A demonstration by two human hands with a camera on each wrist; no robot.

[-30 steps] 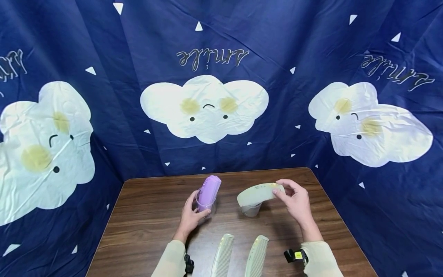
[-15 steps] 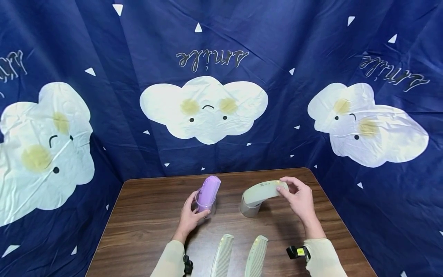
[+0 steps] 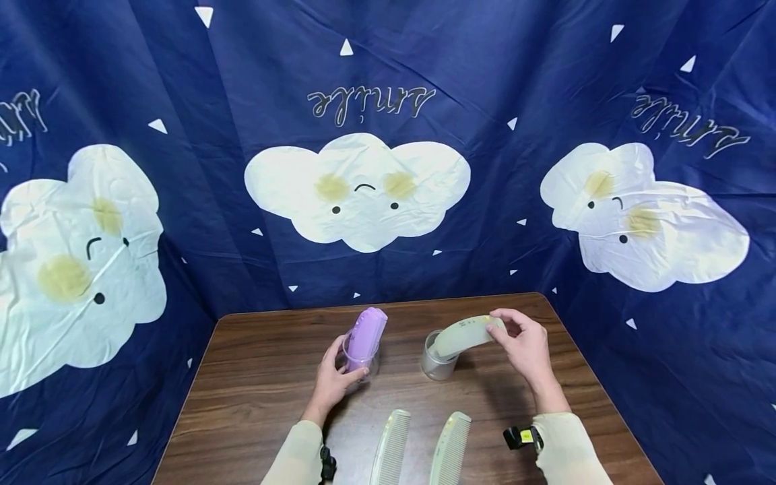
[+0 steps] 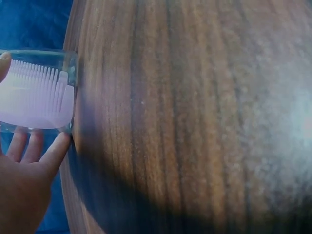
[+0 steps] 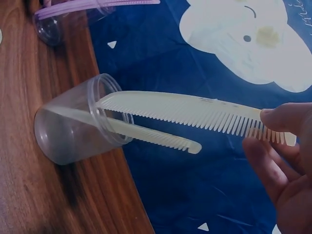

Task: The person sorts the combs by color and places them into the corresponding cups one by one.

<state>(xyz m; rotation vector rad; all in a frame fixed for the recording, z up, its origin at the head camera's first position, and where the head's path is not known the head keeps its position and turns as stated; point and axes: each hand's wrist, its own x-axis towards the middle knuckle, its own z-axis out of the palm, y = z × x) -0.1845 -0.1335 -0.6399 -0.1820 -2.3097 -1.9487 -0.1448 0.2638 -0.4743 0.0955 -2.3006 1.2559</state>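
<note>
My left hand (image 3: 332,384) grips a clear plastic cup (image 3: 372,370) on the table, thumb on one side and fingers on the other. Purple combs (image 3: 368,332) stand tilted in that cup; in the left wrist view their teeth (image 4: 36,83) show through its wall. With thumb and fingers, my right hand (image 3: 526,350) pinches one end of a pale green comb (image 3: 465,335). The comb's far end is at the mouth of a second clear cup (image 3: 438,368), teeth facing down. Another pale comb (image 5: 161,138) leans inside this cup, its end sticking out.
Two more pale green combs (image 3: 391,448) lie side by side on the wooden table (image 3: 254,391) near the front. A dark blue curtain (image 3: 509,256) with white clouds surrounds the table's back and sides.
My right hand has drawn slightly right and the held comb's far end has shifted from over the cup to its mouth, uncovering the rim. The left hand stays still.
</note>
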